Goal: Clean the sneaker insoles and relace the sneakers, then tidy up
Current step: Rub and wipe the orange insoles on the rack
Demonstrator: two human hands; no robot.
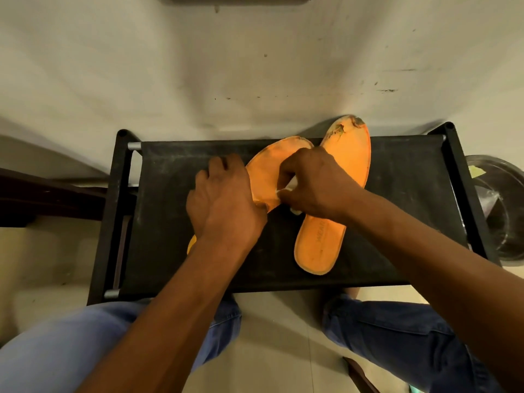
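Observation:
Two orange insoles lie on a black fabric-topped rack (382, 194). The left insole (272, 171) slants across the middle, and my left hand (224, 202) lies on its lower half and holds it against the fabric. My right hand (314, 185) pinches a small white cloth or wipe (292, 184) and presses it on that insole's middle. The right insole (337, 202) lies beside it, its worn toe over the rack's far edge, partly under my right wrist. No sneakers or laces are in view.
A pale wall rises right behind the rack. A round metal basin (504, 211) stands at the right of the rack. A dark wooden piece (42, 194) lies at the left. My knees in blue jeans (397, 330) are under the rack's near edge.

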